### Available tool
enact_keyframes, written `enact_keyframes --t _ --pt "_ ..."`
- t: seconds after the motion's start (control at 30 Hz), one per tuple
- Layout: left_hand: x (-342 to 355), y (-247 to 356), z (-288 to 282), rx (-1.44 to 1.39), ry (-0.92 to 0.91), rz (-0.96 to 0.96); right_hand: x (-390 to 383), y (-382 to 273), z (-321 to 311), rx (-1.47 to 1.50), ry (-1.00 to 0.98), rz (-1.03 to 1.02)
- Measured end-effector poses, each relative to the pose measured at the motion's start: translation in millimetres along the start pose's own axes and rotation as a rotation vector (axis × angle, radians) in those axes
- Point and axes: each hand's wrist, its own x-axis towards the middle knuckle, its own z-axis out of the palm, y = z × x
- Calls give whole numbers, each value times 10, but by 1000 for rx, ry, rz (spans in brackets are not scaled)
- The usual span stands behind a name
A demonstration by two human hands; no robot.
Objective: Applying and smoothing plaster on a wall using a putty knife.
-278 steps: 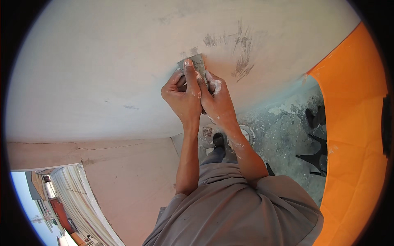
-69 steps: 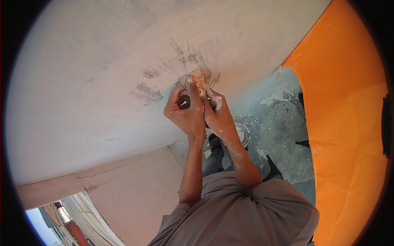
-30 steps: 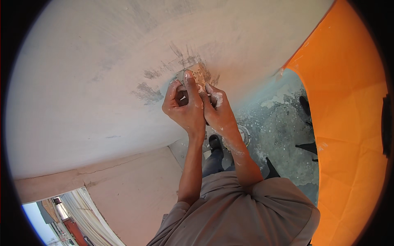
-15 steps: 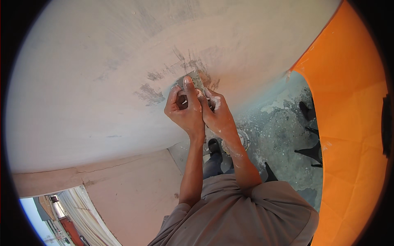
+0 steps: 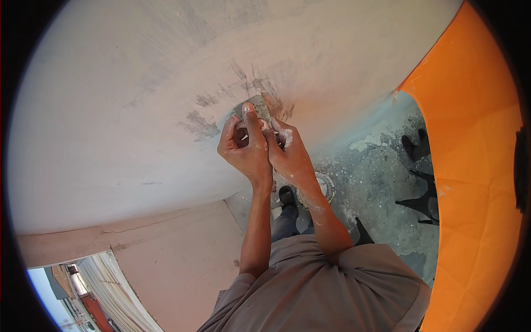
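Two-handed grip on a thin grey blade (image 5: 260, 108); the left hand (image 5: 243, 148) clasps it, thumb laid along its face; the right hand (image 5: 291, 150) grips near its lower corner, close against the left; the blade lies at the pale wall (image 5: 133, 122), among dark smudges (image 5: 200, 125), though its edge contact cannot be confirmed; good practice probably calls for a low, constant blade angle, evenly shared pressure and smooth, overlapping strokes.

A head-worn fisheye looks down, arm's reach from the hands (image 5: 247, 155)
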Motion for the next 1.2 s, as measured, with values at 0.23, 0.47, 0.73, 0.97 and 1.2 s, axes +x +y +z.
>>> enact_keyframes --t 0.23,0.47,0.73,0.97,1.2 --pt "7 12 31 -18 -6 -26 -3 -19 -10 -18 12 21" --pt "-15 -20 8 -40 -3 -27 -33 -162 -39 -59 17 91" --pt "48 142 84 -50 -25 3 14 -186 -19 -100 48 -32" --pt "126 360 169 -109 -17 29 49 -573 -41 -69 24 25" --pt "192 564 252 -50 49 97 125 -736 -13 -119 -40 -19"
